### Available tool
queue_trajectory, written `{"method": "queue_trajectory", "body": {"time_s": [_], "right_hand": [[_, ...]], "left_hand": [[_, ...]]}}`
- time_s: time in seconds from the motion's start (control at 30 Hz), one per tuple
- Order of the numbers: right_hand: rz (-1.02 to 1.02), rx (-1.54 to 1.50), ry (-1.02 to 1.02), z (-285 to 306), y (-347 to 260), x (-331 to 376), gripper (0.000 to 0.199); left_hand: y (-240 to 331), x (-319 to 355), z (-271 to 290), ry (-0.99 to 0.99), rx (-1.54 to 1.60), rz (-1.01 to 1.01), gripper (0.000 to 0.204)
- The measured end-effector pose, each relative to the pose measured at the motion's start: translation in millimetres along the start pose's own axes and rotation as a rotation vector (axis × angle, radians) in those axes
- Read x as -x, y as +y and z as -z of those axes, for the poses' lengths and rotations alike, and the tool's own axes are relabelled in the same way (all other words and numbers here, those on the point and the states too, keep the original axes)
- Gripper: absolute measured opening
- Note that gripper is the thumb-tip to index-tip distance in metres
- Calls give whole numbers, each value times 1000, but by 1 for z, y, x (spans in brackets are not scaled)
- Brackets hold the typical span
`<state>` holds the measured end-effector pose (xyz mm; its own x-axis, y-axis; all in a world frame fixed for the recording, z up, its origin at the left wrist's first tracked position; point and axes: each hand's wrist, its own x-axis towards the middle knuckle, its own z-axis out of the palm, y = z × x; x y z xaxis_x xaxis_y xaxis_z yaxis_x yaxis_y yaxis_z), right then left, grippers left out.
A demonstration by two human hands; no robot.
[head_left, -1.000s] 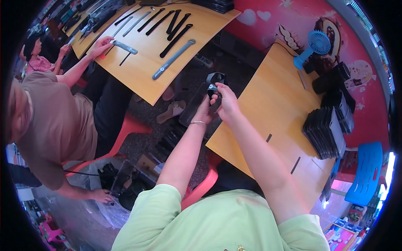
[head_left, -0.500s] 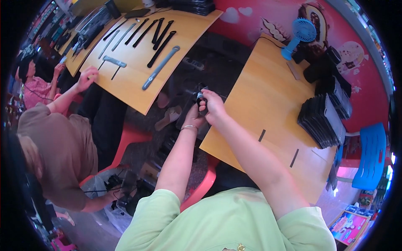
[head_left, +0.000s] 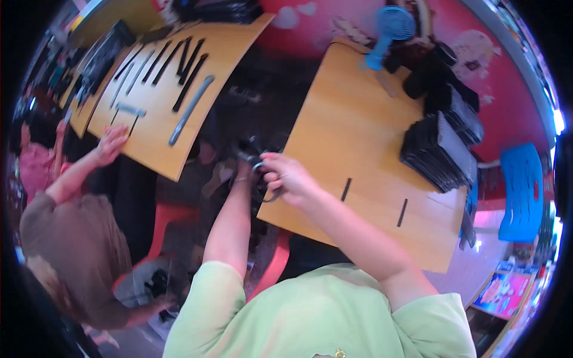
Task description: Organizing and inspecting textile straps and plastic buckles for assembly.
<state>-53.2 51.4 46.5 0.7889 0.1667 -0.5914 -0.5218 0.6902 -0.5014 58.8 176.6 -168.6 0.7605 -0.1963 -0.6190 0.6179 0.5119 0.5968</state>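
My right hand (head_left: 290, 181) is closed around a small dark item with a shiny silvery part at its thumb side. From under its fingers a thin dark strap (head_left: 272, 196) curves down beside the right table's near left corner. My left hand (head_left: 243, 169) lies in shadow just left of it, over the gap between the tables. A black thing (head_left: 253, 143) sits at the left hand's fingers; blur and darkness hide its kind and the grip.
The right table (head_left: 334, 119) bears two short dark strips, stacked black flat cases (head_left: 436, 154) and a blue fan (head_left: 391, 33). Black and grey straps (head_left: 191, 110) lie on the left table (head_left: 156, 152). A co-worker (head_left: 77, 244) sits left, one hand at that table's edge. A blue chair (head_left: 520, 191) stands right.
The view has swung, so tables and hands sit further left in the picture. My right hand has drawn apart from my left, and a dark strap now shows below it.
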Motion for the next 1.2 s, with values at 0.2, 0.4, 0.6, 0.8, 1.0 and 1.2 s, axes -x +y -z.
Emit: {"method": "queue_trajectory", "body": {"time_s": [0.2, 0.4, 0.6, 0.8, 1.0, 1.2], "right_hand": [[-87, 49, -32, 15, -17, 27, 23], [-95, 139, -33, 38, -27, 43, 22], [-122, 286, -15, 25, -23, 58, 19], [-8, 495, -18, 21, -41, 90, 17], [71, 587, 28, 15, -53, 98, 14], [114, 484, 89, 24, -66, 100, 12]], "left_hand": [[-18, -44, 36, 189, -80, -82, 24], [-41, -68, 31, 296, -131, -175, 16], [-37, -88, 47, 396, -225, -251, 21], [-32, -43, 9, 484, -348, -275, 31], [-51, -83, 49, 319, -313, -166, 43], [-69, -73, 8, 299, -592, -21, 60]]}}
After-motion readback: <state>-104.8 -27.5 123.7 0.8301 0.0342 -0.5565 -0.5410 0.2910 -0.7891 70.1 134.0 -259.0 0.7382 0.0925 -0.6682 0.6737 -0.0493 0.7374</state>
